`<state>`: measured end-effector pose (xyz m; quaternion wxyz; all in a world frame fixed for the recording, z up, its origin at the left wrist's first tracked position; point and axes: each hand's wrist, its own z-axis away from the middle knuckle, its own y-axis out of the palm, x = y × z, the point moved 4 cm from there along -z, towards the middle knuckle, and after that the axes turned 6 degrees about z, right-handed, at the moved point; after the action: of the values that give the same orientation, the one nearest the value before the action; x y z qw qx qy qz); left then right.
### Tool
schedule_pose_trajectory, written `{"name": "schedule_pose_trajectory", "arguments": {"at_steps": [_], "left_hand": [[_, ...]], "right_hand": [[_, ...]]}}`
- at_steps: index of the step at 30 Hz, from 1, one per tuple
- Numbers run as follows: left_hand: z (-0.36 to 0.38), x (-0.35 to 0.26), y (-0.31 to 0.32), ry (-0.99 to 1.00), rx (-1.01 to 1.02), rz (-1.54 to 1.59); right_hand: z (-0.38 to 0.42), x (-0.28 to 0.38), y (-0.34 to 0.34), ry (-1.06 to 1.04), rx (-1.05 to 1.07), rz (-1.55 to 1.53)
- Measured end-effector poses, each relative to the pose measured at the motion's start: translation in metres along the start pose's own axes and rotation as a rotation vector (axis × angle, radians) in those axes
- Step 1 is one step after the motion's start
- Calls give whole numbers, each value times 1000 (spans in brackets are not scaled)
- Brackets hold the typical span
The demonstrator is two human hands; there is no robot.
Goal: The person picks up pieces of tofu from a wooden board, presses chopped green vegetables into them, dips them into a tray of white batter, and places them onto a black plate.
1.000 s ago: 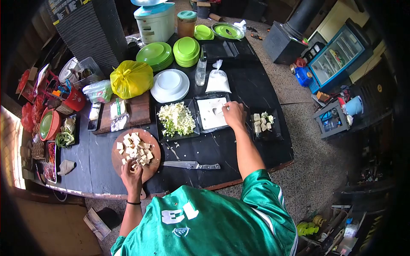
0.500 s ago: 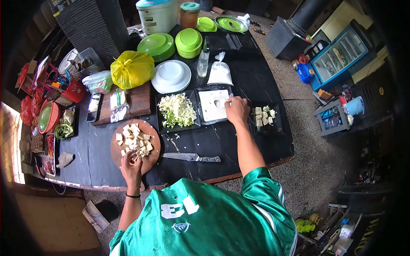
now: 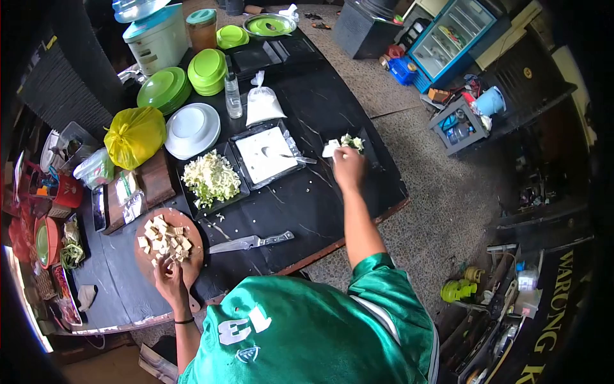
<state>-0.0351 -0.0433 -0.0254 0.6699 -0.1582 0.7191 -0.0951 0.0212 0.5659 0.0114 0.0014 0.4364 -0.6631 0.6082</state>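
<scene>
Pale tofu cubes (image 3: pixel 164 238) lie heaped on a round wooden board (image 3: pixel 194 238). At the board's near edge, my left hand (image 3: pixel 169 285) is closed, its curled fingertips on a tofu cube beside the heap. My right hand (image 3: pixel 350 171) is over a black tray (image 3: pixel 371 153) at the right, fingers pinched together; what they hold is hidden. White pieces and tofu topped with chopped greens (image 3: pixel 353 142) show around its fingertips. A spoon (image 3: pixel 299 157) rests in a square tray of white batter (image 3: pixel 261 165). Beside it stands a tray of shredded cabbage and greens (image 3: pixel 211 179).
A knife (image 3: pixel 251 243) lies in front of the trays. Behind them are a bag of white powder (image 3: pixel 263 105), a clear bottle (image 3: pixel 233 99), white plates (image 3: pixel 192 128), green plates (image 3: pixel 167 89) and a yellow bag (image 3: pixel 134 137). A wooden block (image 3: pixel 157 173) stands at the left.
My right hand has left the batter tray and moved right to the tray of tofu; the spoon now lies in the batter. My left hand stays at the board. The camera view has turned right.
</scene>
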Motion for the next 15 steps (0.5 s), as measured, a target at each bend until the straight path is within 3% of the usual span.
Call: {"name": "schedule_pose_trajectory", "arguments": {"at_steps": [1, 3, 6, 9, 13, 15], "left_hand": [[0, 0, -1, -23, 2, -13], [1, 4, 2, -47, 12, -29], [2, 8, 6, 7, -3, -40], [2, 5, 9, -30, 6, -45], [1, 0, 11, -53, 51, -69], [1, 0, 11, -35, 43, -56]], "right_hand": [[-5, -30, -12, -5, -53, 45], [-14, -103, -36, 209, 14, 122], [-20, -147, -45, 428, 101, 312], [-30, -157, -37, 360, 210, 434], [-40, -156, -21, 270, 287, 369], [-35, -147, -19, 241, 180, 342]]}}
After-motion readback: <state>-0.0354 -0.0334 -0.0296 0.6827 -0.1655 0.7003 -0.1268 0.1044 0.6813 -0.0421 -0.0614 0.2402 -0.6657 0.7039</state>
